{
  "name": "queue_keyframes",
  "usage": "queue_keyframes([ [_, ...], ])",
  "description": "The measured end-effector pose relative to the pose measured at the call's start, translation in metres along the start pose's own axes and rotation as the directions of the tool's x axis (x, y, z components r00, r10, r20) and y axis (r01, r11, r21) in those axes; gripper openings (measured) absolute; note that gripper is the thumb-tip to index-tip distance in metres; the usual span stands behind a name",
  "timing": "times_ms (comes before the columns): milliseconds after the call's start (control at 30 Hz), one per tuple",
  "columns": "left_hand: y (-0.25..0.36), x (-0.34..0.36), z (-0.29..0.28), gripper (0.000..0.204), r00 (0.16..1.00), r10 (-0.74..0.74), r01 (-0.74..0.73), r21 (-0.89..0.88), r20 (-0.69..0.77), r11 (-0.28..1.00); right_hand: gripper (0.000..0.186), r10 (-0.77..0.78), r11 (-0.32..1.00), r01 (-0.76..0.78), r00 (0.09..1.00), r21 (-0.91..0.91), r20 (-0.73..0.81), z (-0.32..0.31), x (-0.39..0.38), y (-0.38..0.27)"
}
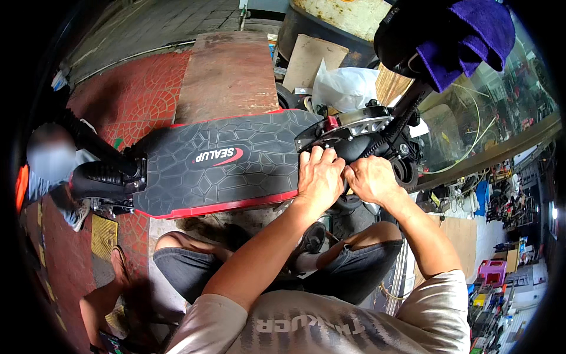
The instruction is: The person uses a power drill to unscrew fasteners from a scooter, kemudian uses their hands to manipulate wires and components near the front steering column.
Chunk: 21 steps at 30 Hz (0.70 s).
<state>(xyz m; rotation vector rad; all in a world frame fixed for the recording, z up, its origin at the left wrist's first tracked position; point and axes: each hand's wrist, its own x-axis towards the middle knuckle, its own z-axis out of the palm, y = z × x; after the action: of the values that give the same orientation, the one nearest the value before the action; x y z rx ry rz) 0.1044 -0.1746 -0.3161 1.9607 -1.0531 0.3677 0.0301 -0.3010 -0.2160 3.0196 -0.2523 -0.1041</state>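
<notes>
A scooter with a dark, crackle-patterned deck [253,168] edged in red lies across in front of me. At the deck's right end, a grooved metal part [362,122] sits above a rounded black part [354,147]. My left hand [321,177] is at this end, its fingers bent and pressed together against the black parts; what they grip is hidden. Just right of it, my right hand [372,180] is closed, thumb toward the left hand, beside a round black part [404,172]. Whatever is in it does not show.
A purple cloth [471,44] hangs over the black post at upper right. Beyond the deck are a brown board [227,76] and a white plastic bag [345,88]. Another person [50,162] is at far left, with a bare leg [100,301] nearby. Cluttered goods line the right.
</notes>
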Motion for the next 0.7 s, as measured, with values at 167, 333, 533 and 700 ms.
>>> queue_keyframes([
  [167,0.001,-0.001,0.004,0.011,1.000,0.012,-0.012,0.022,-0.011,1.000,0.047,0.330,0.928,-0.324,0.944,0.184,-0.001,0.008,-0.006,-0.024],
  [333,-0.005,-0.003,0.001,0.012,0.999,0.040,-0.040,-0.018,-0.016,0.999,0.050,0.620,0.742,-0.585,0.785,0.327,-0.002,0.014,-0.007,-0.054],
  [533,-0.008,-0.002,0.007,0.018,0.998,0.054,-0.053,-0.047,0.019,0.997,0.051,0.691,0.670,-0.642,0.722,0.372,0.001,0.026,-0.005,-0.051],
  [700,-0.015,-0.005,0.001,0.015,0.999,0.045,-0.044,-0.088,0.009,0.995,0.047,0.538,0.822,-0.460,0.821,0.335,-0.192,0.036,-0.017,-0.053],
])
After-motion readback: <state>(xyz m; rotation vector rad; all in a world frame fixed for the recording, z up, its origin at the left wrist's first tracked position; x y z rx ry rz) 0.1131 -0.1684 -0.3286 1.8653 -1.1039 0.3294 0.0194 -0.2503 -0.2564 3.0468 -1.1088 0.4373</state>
